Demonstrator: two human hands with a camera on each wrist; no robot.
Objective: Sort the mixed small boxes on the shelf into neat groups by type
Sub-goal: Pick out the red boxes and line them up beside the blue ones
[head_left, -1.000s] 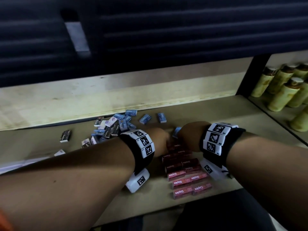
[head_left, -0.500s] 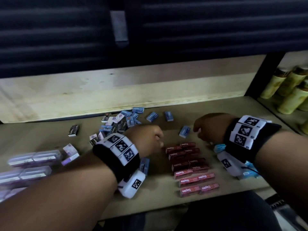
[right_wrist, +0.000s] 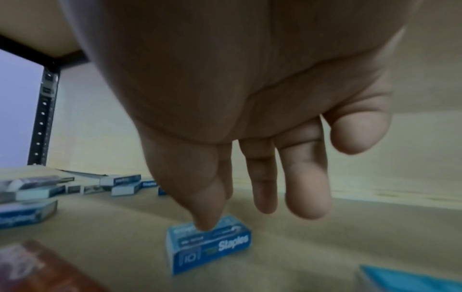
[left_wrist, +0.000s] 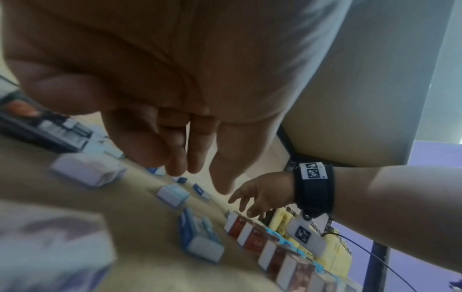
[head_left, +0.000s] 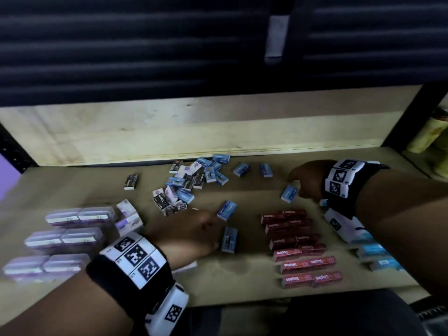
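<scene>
Red boxes [head_left: 306,248] in neat rows, purple boxes [head_left: 65,238] grouped left, blue boxes [head_left: 206,174] scattered behind.

Head looks down; wrists skim the shelf [head_left: 242,275] (shared, perhaps blurred).

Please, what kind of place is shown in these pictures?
Probably a stockroom or storage shelf for office supplies. Small red cardboard boxes printed "Staples" lie in neat rows on a plywood shelf board held by a black perforated metal upright. Yellow-green bottles stand in the next bay.
</scene>
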